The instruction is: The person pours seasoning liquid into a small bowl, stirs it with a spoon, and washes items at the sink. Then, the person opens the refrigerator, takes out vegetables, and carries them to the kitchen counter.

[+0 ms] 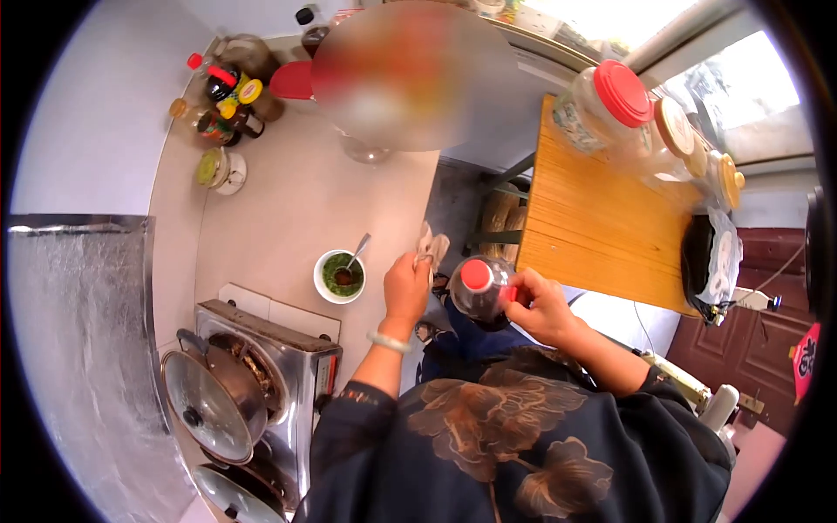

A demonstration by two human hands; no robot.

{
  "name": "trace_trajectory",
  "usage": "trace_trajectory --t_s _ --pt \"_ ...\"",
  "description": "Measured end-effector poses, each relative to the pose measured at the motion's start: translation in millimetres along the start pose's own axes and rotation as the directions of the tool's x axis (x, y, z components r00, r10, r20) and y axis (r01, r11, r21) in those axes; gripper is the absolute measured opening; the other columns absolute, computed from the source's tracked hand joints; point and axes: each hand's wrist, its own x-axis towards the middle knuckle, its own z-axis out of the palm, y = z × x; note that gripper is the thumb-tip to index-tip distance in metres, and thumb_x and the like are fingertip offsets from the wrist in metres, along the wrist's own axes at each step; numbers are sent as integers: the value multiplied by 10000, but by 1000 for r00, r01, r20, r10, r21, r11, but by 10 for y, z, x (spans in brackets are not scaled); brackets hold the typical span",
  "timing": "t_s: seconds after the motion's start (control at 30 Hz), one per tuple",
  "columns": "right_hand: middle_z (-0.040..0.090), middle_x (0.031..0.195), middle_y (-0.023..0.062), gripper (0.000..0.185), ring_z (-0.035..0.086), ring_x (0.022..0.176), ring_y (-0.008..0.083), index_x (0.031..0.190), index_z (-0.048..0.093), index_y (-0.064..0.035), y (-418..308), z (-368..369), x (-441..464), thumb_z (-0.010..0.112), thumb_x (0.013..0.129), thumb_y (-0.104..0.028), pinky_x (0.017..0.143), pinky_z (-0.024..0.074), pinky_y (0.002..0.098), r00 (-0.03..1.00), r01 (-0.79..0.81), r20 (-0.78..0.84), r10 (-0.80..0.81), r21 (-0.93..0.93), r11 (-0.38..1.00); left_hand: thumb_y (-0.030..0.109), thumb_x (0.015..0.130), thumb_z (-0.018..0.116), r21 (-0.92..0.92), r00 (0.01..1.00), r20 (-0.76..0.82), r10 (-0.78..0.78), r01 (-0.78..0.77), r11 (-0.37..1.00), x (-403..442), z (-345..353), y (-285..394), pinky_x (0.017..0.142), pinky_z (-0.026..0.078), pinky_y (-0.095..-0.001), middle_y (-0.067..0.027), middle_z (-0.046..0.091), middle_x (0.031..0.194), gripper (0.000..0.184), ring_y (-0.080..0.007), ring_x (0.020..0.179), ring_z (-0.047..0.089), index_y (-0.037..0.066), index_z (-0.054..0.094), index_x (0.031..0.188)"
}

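Left hand (407,283) grips cloth (432,243); right hand (542,305) grips capped bottle (475,301), off tabletop's (261,235) right edge, not set down; bowl (318,283) near that edge, greens (331,277) already in, spoon (360,247) too

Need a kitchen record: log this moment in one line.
left hand: holds cloth | right hand: holds red-capped bottle | bowl: on counter, spoon inside

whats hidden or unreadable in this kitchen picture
Head view: right end of the rounded red object, under the large blurred patch.
Head view: part of the clear red-capped bottle, behind the right hand.
Head view: part of the pale crumpled cloth, inside the left hand's grip.
Head view: part of the lower round glass lid, cut off by the bottom edge.
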Motion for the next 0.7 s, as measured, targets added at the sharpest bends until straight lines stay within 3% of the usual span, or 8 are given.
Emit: trace_trajectory --t_s 0.03,0.17,0.27,0.4,0.43,0.53,0.57,0.7 --pt "528 571 41 132 478 508 87 842 543 -15 -4 6 6 647 788 -76 489 402 255 1000 -10 -14 9 -7 1000 256 871 591 -115 998 -57 -13 7 993 -103 -25 87 558 431 -389 -139 590 640 277 -295 592 573 -2 596 770" --pt "531 578 40 132 485 518 78 846 554 -12 47 39 40 652 786 -79 497 411 245 999 -12 -43 13 12 1000 270 900 613 -513 965 64 -254 250 821 -424 -246 233 456 332 -233 31 468 535 355 -26 533 400 -6 586 678" --pt "534 585 35 138 486 526 72 854 557 -9 40 82 37 655 785 -78 502 415 243 999 9 -37 -10 -7 1000 254 924 581 -678 930 61 -363 305 668 -549 -450 336 440 320 -229 44 482 541 354 -29 527 421 -2 594 680" --pt "557 601 86 156 532 534 136 859 559 -5 -109 189 14 661 790 -101 519 439 279 1000 9 5 -9 -79 997 182 941 530 -740 948 207 -241 313 596 -646 -777 787 525 423 -202 8 573 707 205 -45 591 508 -15 588 953" --pt "565 609 105 161 552 539 167 859 559 -5 -163 220 1 661 792 -111 525 448 295 999 30 21 -28 -118 993 91 905 529 -701 957 275 -93 266 662 -684 -791 661 622 464 -189 -22 600 842 246 -54 690 542 -35 538 1116" --pt "583 643 162 167 595 579 274 849 554 -7 -185 313 -13 653 793 -129 542 468 348 990 140 54 -132 -208 968 9 864 506 -789 977 212 -17 181 587 -838 -931 883 624 437 -185 -20 609 883 383 -53 725 548 -44 490 1243" --pt "588 657 181 167 607 597 312 844 552 -7 -182 342 -18 649 793 -133 548 474 366 983 182 65 -172 -233 955 -26 847 557 -747 966 259 -8 206 632 -866 -996 859 678 454 -192 -21 606 934 476 -63 794 561 -52 433 1307" --pt "586 672 194 140 592 621 371 808 528 -11 -272 410 -59 627 767 -102 543 471 409 956 289 142 -258 -283 915 46 835 670 -664 983 185 -14 136 735 -892 -1020 726 709 477 -211 -32 621 952 469 -73 819 573 -56 483 1253"
